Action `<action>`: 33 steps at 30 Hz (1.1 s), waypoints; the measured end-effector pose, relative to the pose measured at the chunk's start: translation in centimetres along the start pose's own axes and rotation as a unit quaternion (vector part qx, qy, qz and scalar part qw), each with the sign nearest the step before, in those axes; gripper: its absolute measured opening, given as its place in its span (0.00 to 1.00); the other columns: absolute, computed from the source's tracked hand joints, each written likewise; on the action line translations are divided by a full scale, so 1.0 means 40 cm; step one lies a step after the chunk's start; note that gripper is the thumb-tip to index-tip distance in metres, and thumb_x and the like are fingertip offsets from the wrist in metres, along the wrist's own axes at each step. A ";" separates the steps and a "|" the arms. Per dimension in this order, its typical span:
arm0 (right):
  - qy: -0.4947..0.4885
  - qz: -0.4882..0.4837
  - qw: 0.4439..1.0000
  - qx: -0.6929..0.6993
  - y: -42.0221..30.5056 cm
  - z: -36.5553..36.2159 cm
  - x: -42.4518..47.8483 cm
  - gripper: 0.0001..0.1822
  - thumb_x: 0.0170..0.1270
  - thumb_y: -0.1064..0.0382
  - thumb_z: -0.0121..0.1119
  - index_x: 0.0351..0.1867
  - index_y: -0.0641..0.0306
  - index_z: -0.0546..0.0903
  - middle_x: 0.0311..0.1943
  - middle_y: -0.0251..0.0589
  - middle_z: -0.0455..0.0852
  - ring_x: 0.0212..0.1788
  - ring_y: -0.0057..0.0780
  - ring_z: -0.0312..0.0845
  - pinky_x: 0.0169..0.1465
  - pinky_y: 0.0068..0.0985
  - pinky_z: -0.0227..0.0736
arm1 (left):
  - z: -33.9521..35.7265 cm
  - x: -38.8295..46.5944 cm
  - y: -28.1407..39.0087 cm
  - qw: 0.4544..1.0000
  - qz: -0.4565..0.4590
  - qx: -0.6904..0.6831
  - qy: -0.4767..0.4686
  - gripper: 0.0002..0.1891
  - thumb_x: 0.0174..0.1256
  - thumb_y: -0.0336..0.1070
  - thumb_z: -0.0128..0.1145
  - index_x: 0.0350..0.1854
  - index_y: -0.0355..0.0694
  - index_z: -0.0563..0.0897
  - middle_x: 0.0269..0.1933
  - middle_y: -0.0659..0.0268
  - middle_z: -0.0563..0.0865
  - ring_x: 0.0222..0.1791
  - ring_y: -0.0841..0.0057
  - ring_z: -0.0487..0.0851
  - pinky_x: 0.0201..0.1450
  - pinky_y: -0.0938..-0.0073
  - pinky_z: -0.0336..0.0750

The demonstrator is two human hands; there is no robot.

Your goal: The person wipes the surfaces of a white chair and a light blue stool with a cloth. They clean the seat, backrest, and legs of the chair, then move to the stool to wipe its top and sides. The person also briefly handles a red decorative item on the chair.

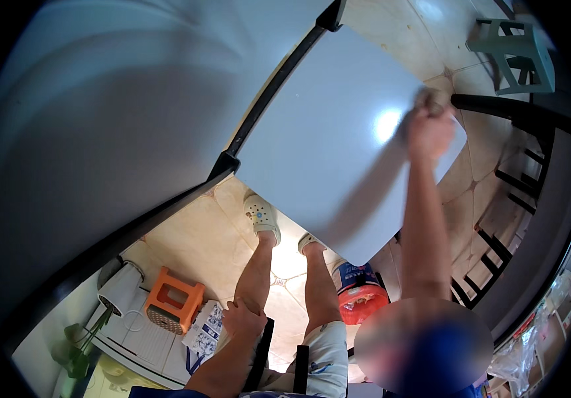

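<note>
A glossy pale panel (pixel 315 129) with rounded corners lies before me, partly above my feet. My right hand (pixel 432 132), blurred by motion, is over its far right edge. It grips a small brownish wad (pixel 432 101), perhaps a cloth or sponge; whether the wad touches the panel I cannot tell. A long shadow of the arm falls across the panel. My left hand (pixel 244 318) rests on my left knee and holds no object. A blurred patch hides my upper right arm.
A black bar (pixel 275 89) divides the panel from a large grey surface (pixel 106 124). An orange stool (pixel 173 301), a potted plant (pixel 121 288) and a printed paper bag (pixel 207 328) stand lower left. A red-lined bucket (pixel 360 293) is near my right leg; a green stool (pixel 516 54) stands upper right.
</note>
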State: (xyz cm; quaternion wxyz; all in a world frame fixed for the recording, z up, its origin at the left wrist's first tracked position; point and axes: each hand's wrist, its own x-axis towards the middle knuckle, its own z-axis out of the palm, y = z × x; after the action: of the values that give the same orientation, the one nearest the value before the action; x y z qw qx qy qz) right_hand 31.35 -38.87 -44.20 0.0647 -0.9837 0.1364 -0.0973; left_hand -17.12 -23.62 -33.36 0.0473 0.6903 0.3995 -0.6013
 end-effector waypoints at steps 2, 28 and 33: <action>-0.024 -0.134 0.990 0.031 -0.105 0.019 -0.182 0.17 0.56 0.60 0.64 0.46 0.61 0.77 0.39 0.53 0.79 0.41 0.51 0.78 0.41 0.48 0.73 | -0.003 0.003 0.001 1.000 0.002 -0.004 0.007 0.41 0.55 0.58 0.65 0.68 0.39 0.72 0.59 0.54 0.76 0.59 0.56 0.79 0.58 0.59 0.78; -0.177 -0.545 0.805 0.156 0.268 -0.124 -0.274 0.11 0.54 0.59 0.63 0.41 0.51 0.82 0.36 0.35 0.82 0.41 0.37 0.79 0.41 0.39 0.78 | -0.020 -0.011 0.036 0.999 -0.003 0.030 0.032 0.41 0.56 0.56 0.66 0.69 0.37 0.70 0.59 0.54 0.75 0.59 0.55 0.77 0.56 0.58 0.77; -0.016 -0.153 0.988 -0.005 0.292 -0.056 0.037 0.17 0.60 0.56 0.65 0.48 0.58 0.77 0.43 0.47 0.78 0.47 0.49 0.76 0.43 0.45 0.76 | -0.028 -0.003 0.025 0.998 0.018 0.037 0.041 0.41 0.57 0.56 0.66 0.69 0.37 0.70 0.60 0.53 0.75 0.60 0.55 0.76 0.57 0.58 0.77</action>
State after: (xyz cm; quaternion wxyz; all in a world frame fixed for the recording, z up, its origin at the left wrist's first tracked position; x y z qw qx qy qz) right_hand 29.28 -50.66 -43.58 0.0467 -0.9947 -0.0166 -0.0895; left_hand -15.62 -23.74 -33.38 0.0157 0.7228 0.3660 -0.5860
